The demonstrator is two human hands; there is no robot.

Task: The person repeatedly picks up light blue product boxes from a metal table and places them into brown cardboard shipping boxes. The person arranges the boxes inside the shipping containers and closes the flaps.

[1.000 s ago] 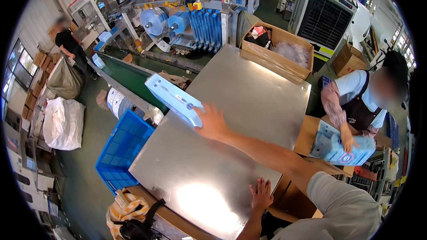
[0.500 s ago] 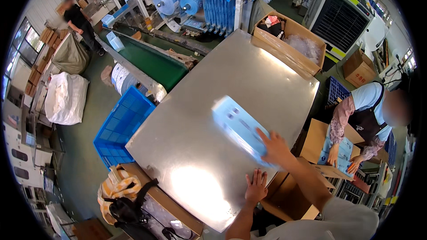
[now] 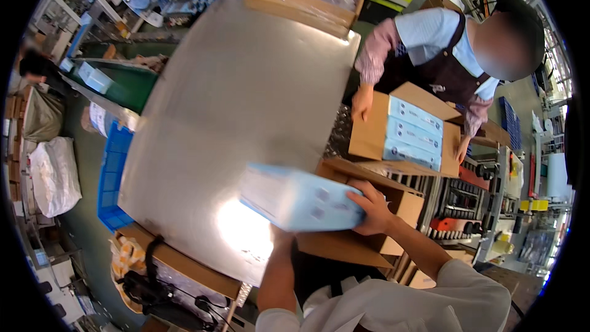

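A long light-blue plastic-wrapped pack (image 3: 319,200) is held over the near right edge of the metal table (image 3: 239,92), tilted and slightly blurred. My right hand (image 3: 372,210) grips its right end, the fingers bent over the top. Behind the pack's lower left end is my left hand (image 3: 283,237); its fingers are hidden, so whether it grips the pack does not show. Beneath the pack and my right hand stands an open cardboard carton (image 3: 402,215), its inside mostly covered from view.
To the right a co-worker's hands (image 3: 362,101) rest at an open carton (image 3: 370,138) holding several light-blue packs (image 3: 415,132). A box of clear plastic (image 3: 307,9) is at the table's far edge. A blue crate (image 3: 114,178) and a green conveyor (image 3: 132,86) lie left.
The pack has come off the tabletop toward me and turned, still in my right hand. My left hand has left the table edge for the pack's side. The view has swung right.
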